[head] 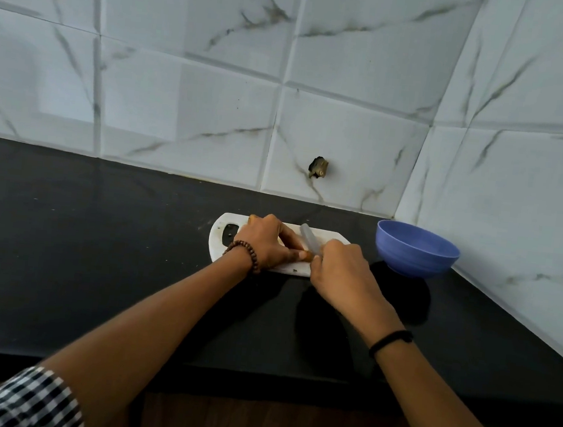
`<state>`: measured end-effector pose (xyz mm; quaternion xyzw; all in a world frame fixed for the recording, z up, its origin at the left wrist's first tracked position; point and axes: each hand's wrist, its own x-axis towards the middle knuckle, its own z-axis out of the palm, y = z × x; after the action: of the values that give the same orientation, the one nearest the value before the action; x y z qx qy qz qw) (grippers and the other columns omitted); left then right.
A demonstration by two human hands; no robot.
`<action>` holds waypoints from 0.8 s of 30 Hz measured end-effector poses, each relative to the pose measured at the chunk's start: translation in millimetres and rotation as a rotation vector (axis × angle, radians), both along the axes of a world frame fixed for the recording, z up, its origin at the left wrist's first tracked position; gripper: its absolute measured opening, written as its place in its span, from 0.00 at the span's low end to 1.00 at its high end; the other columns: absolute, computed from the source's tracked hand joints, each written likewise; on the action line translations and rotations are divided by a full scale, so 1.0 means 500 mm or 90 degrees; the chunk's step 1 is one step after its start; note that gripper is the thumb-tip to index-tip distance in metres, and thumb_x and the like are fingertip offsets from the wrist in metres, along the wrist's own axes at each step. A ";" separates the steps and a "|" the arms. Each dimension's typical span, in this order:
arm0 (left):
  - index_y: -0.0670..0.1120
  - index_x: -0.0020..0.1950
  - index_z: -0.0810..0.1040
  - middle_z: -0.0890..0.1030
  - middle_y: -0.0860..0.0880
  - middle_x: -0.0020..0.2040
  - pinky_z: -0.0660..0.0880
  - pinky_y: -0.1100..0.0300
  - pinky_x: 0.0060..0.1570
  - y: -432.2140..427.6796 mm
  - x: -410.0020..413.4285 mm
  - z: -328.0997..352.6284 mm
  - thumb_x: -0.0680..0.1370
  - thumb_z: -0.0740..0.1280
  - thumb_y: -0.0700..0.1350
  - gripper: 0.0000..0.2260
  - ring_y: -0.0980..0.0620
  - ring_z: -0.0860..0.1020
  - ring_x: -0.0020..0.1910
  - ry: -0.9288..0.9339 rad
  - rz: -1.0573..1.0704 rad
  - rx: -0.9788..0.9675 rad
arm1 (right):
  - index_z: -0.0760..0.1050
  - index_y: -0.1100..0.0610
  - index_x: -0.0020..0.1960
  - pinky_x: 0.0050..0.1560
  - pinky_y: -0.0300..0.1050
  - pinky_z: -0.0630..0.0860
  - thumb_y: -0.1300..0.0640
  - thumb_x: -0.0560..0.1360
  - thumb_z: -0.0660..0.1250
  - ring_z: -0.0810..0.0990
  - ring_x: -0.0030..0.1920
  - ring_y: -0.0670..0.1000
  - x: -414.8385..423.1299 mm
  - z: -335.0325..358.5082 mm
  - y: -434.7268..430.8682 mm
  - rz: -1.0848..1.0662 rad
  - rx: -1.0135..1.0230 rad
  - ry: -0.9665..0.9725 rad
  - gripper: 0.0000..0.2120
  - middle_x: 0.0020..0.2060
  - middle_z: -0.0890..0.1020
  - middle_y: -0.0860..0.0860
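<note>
Head view: left hand clamps the carrot, lying far-left to near-right on the board. Right hand grips the knife, blade crossing the carrot's right end.

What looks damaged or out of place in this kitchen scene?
A ragged, dark hole breaks the wall tile just above the counter, behind the cutting board. Nothing else stands out: the left hand holds an orange vegetable on the board, the right hand grips the knife, and the blue bowl stands beside it.
</note>
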<state>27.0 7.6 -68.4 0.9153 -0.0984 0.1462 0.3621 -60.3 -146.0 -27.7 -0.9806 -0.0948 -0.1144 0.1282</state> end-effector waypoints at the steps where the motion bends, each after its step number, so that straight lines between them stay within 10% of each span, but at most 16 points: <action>1: 0.66 0.32 0.81 0.84 0.56 0.41 0.79 0.49 0.50 -0.001 -0.003 0.001 0.55 0.67 0.72 0.14 0.48 0.79 0.50 0.004 0.005 0.000 | 0.68 0.59 0.72 0.48 0.48 0.71 0.58 0.83 0.59 0.77 0.58 0.61 -0.001 0.001 0.004 0.001 -0.021 -0.007 0.18 0.60 0.75 0.61; 14: 0.68 0.34 0.80 0.84 0.59 0.39 0.79 0.50 0.50 -0.007 -0.020 0.004 0.57 0.65 0.71 0.13 0.53 0.78 0.52 0.000 0.007 0.013 | 0.73 0.58 0.65 0.52 0.50 0.77 0.53 0.82 0.62 0.79 0.57 0.56 -0.037 -0.003 -0.017 -0.028 -0.032 0.104 0.14 0.59 0.76 0.56; 18: 0.66 0.35 0.82 0.84 0.61 0.38 0.78 0.50 0.53 -0.003 -0.011 0.002 0.56 0.66 0.72 0.15 0.52 0.78 0.53 -0.004 -0.008 0.009 | 0.76 0.56 0.57 0.35 0.40 0.72 0.49 0.83 0.59 0.80 0.43 0.49 -0.049 -0.009 -0.058 0.007 0.037 0.035 0.13 0.46 0.78 0.53; 24: 0.52 0.51 0.84 0.83 0.57 0.43 0.72 0.53 0.61 -0.006 -0.025 0.018 0.70 0.74 0.56 0.12 0.59 0.77 0.44 -0.025 -0.042 0.003 | 0.71 0.49 0.72 0.32 0.44 0.79 0.50 0.82 0.61 0.81 0.31 0.49 -0.035 -0.010 -0.084 0.041 0.218 0.043 0.19 0.41 0.82 0.53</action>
<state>14.5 4.8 -59.3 0.9094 -0.1363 0.1519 0.3623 -77.6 -187.9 -32.7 -0.9441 -0.1011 -0.0916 0.3002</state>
